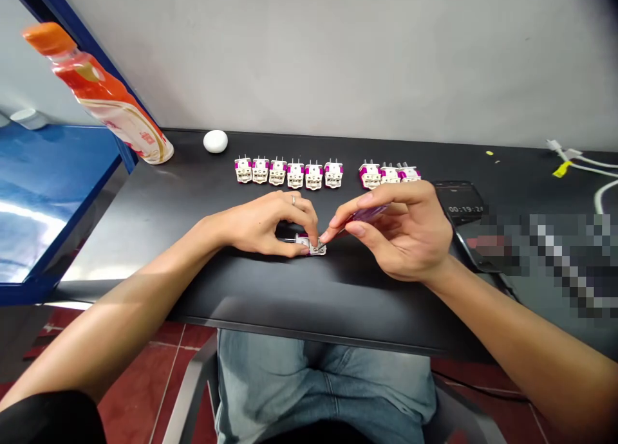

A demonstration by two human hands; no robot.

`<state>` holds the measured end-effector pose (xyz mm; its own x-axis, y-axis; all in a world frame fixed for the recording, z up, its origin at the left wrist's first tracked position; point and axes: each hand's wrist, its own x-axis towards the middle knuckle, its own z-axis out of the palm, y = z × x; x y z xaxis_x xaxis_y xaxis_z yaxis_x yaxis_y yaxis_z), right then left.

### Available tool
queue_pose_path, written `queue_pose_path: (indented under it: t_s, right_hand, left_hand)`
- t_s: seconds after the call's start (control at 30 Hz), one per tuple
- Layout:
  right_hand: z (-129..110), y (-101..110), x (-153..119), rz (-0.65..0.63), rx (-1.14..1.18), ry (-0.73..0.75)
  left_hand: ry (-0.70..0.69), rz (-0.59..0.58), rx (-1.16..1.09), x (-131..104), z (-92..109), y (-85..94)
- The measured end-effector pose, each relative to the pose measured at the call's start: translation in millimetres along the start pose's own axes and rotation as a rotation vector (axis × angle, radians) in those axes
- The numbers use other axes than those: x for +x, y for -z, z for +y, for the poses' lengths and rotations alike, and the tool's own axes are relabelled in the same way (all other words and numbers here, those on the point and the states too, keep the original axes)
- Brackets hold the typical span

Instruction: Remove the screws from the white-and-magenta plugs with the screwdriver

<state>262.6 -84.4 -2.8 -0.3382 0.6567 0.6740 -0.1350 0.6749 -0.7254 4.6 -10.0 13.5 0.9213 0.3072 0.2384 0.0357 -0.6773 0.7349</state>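
Observation:
A white and purple plug adapter (317, 248) lies on its side on the black table, its prongs pointing left. My left hand (265, 222) pins it down, thumb along its near edge and fingers over the far one. Between the thumb and fingers of my right hand (415, 231) is a slim screwdriver (367, 213) with a clear purple handle. Its tip slants down to the adapter's face; whether it sits in a screw is too small to tell. Behind my hands, several like adapters (295, 175) stand in a row, with three more (370, 175) to the right, partly behind my right hand.
An orange-capped bottle (111, 103) and a white egg-shaped object (215, 141) stand at the back left. A phone showing a timer (458, 196) lies right of my right hand, beside a pixelated area. White cables (579, 157) lie at the far right. A grey wall (313, 58) bounds the table behind.

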Motion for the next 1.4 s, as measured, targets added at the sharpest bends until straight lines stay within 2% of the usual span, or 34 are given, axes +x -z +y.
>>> queue_pose_path:
  t_s: [0.4,0.67,0.97,1.4]
  right_hand:
    - [-5.9,1.9,-0.6,0.014,-0.026,0.082]
    - [-3.5,0.3,-5.7,-0.027,-0.041,0.038]
    - [-8.1,4.7,-2.3,0.032,-0.093,0.051]
    - [-6.5,0.5,-4.7,0.003,-0.053,0.035]
  left_hand:
    - [-0.012,0.02,0.015,-0.3,4.1,-2.8]
    - [0.016,0.004,-0.002,0.2,4.4,-3.3]
    - [0.014,0.025,0.009,1.0,6.5,-3.8]
    - [0.02,0.028,-0.003,0.1,4.0,-4.4]
